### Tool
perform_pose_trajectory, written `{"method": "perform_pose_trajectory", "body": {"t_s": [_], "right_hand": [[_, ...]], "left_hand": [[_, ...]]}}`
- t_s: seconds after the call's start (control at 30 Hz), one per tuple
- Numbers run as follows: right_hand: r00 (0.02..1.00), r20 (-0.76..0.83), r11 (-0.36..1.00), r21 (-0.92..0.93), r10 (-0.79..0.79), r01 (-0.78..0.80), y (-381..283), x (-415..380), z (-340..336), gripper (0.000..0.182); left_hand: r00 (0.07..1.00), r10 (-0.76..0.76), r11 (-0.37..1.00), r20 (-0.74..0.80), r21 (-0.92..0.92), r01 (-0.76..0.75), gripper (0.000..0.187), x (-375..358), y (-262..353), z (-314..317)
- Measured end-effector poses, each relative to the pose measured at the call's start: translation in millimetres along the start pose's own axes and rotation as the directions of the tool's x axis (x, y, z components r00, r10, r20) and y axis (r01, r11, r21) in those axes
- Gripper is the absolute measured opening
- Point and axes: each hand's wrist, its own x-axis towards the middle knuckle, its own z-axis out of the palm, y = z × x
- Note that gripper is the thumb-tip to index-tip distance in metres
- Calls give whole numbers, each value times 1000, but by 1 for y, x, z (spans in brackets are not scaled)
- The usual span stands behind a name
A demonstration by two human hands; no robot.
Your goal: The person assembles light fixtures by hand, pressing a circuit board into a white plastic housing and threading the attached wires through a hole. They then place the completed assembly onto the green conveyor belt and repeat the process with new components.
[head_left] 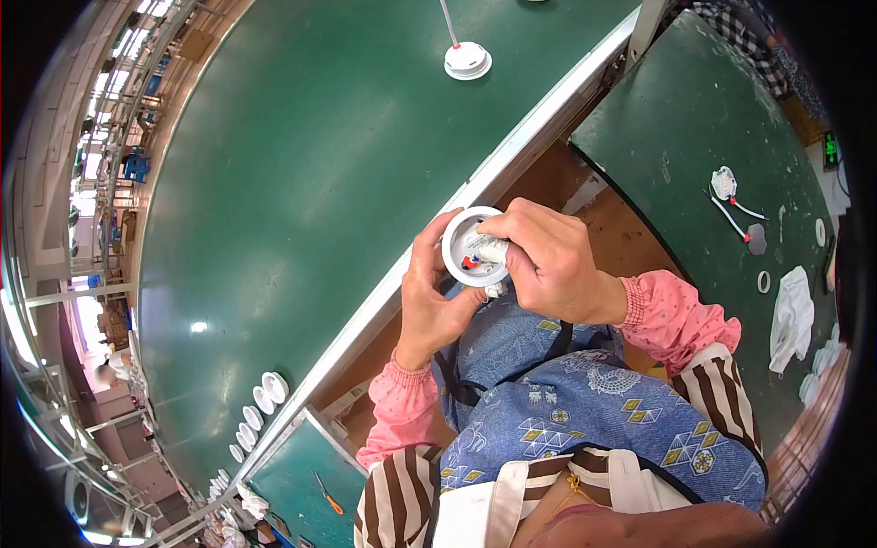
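My left hand (pixel 427 303) is wrapped round a white round lamp housing (pixel 449 261), its open side tilted up toward me. Inside it show a small red and blue wire piece (pixel 470 262) and a pale, whitish bundle (pixel 493 250). The fingers of my right hand (pixel 554 265) are bent over the housing's right rim and press on that bundle; what exactly they pinch is partly hidden. A bit of white material (pixel 495 290) sticks out under the housing, near my left thumb.
A green conveyor belt (pixel 320 183) with a white metal edge runs alongside. It carries a white lamp cap (pixel 469 61) with a wire and several white housings (pixel 264 399). The right table (pixel 658 119) holds wired parts (pixel 723 184) and a white glove (pixel 791 320). An orange-handled tool (pixel 330 498) lies lower left.
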Motion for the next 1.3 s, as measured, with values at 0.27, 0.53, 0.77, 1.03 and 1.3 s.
{"method": "perform_pose_trajectory", "body": {"t_s": [0.27, 0.53, 0.77, 1.03, 1.3], "right_hand": [[991, 105, 997, -4, -80, 81, 2, 1, 1, 27], [959, 235, 986, -15, -158, 166, 4, 12, -11, 25], [968, 228, 993, -21, -108, 116, 13, 3, -15, 23], [976, 215, 992, 119, 24, -51, 25, -9, -22, 29], [904, 391, 965, 117, 171, -233, 24, -11, -47, 44]], "left_hand": [[992, -113, 994, 52, 2, 113, 86, -4, 0, -2], [985, -130, 983, 110, -116, 143, 85, -1, 6, -2], [983, -139, 963, 118, -216, 162, 77, -1, 3, 4], [966, -190, 982, 175, 18, 190, 30, -5, -21, 8], [933, -245, 969, 263, 74, 234, 21, -17, -11, 9]]}}
